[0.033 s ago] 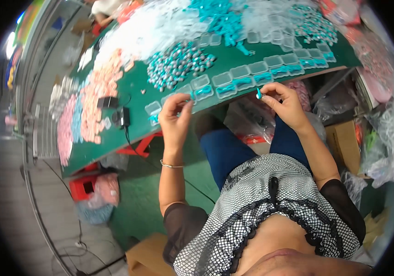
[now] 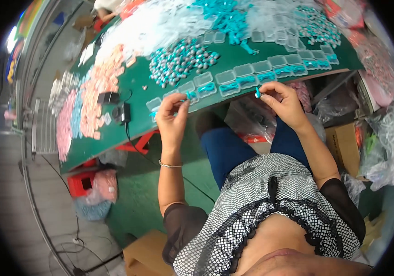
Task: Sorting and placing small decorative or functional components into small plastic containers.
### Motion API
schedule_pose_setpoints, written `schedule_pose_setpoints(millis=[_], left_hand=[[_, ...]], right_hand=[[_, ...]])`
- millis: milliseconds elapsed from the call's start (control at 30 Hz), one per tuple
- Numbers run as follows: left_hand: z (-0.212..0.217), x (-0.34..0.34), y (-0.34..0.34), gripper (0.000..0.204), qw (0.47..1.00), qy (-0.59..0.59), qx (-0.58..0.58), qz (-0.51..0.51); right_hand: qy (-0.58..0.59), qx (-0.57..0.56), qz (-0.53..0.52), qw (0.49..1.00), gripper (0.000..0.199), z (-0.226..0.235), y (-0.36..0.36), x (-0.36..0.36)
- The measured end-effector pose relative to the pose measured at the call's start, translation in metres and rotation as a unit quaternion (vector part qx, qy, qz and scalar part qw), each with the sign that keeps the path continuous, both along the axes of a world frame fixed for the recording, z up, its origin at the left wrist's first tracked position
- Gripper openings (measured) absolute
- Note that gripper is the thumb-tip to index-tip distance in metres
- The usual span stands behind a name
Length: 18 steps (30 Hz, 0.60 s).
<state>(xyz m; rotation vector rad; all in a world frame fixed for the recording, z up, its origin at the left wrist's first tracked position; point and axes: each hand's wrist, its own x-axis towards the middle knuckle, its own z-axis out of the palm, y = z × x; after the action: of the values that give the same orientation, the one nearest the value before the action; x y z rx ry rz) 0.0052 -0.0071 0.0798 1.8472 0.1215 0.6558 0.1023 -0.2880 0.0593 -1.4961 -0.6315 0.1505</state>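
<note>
While the person sits at the near edge of the green table, the left hand is closed in a pinch on a small teal piece, just at the rim of a clear plastic box. The right hand, at about two o'clock from the left one and a little off the table edge, pinches another teal piece between thumb and fingertips; its other fingers are curled.

A row of clear boxes runs along the table edge from ten o'clock to two o'clock. Many of them already have teal pieces inside, so I judge that a good part of the filling is done. However, a big pile of teal and grey pieces lies at twelve o'clock, and empty clear boxes are behind it, so much work seems left. Pink items lie far at ten o'clock.
</note>
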Motion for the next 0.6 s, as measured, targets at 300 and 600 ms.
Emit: schedule_pose_setpoints(millis=[300,600], left_hand=[[-0.028,-0.022,0.037,0.014,0.985,-0.009,0.143,0.1],[-0.039,0.028,0.012,0.013,0.964,-0.055,0.254,0.058]], right_hand=[[-0.318,-0.192,-0.032,0.928,0.007,0.002,0.088,0.012],[-0.409,-0.256,-0.075,0.873,0.01,-0.024,0.128,0.025]])
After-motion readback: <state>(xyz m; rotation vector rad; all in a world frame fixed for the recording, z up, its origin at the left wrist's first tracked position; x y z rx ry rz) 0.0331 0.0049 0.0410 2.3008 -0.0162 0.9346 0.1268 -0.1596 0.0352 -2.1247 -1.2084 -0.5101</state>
